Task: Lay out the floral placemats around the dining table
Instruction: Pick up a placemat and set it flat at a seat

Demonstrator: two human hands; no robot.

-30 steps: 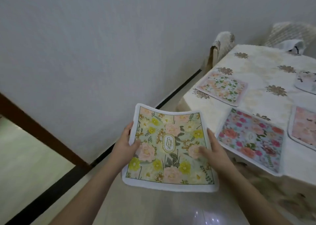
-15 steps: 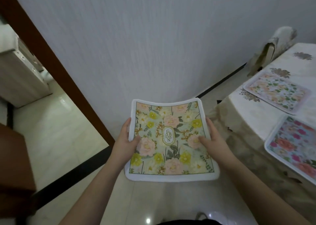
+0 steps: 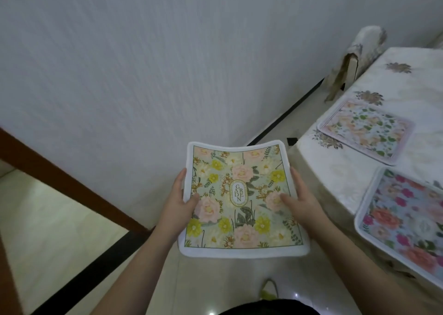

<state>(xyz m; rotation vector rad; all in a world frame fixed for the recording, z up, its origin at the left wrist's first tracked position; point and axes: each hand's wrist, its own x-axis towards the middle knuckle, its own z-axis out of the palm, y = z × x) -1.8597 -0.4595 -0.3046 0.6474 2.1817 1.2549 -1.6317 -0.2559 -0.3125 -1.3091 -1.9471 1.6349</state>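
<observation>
1. We see the dining table (image 3: 340, 170) at the right, draped in a cream cloth with brown flower motifs
2. On it lie a pale green-leaf placemat (image 3: 366, 131) and, nearer us, a pink-flowered placemat (image 3: 405, 221), apart

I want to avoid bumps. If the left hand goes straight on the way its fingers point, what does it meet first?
Probably the white wall. The left hand grips the yellow floral placemat and points forward; only floor shows between, though depth is unclear.
</observation>
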